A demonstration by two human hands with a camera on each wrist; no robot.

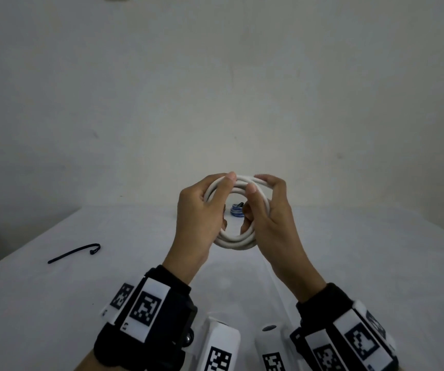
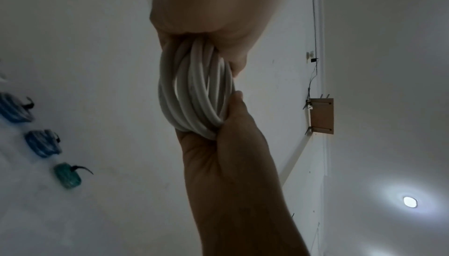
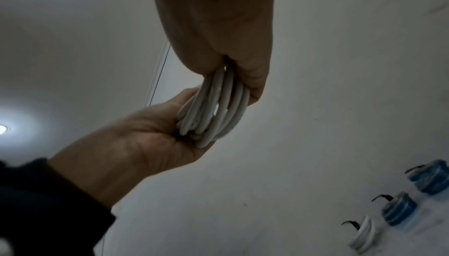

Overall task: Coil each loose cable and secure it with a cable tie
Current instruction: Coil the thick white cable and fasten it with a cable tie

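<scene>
A white cable (image 1: 235,242), wound into a ring of several loops, is held up in the air above the table. My left hand (image 1: 202,207) grips the ring's left side, thumb over the top. My right hand (image 1: 269,210) grips its right side, with fingers curled through the middle. In the left wrist view the coil (image 2: 194,91) is seen edge-on, its loops bunched between my left hand (image 2: 211,10) and right hand (image 2: 230,145). The right wrist view shows the same coil (image 3: 216,106). A black cable tie (image 1: 73,253) lies loose on the table, far left of both hands.
The white table (image 1: 81,290) backs onto a pale wall. Tied coils lie at the table's far side: two blue (image 3: 430,179) (image 3: 398,210), one white (image 3: 364,235), one teal (image 2: 68,175). A blue one (image 1: 236,210) shows through the ring.
</scene>
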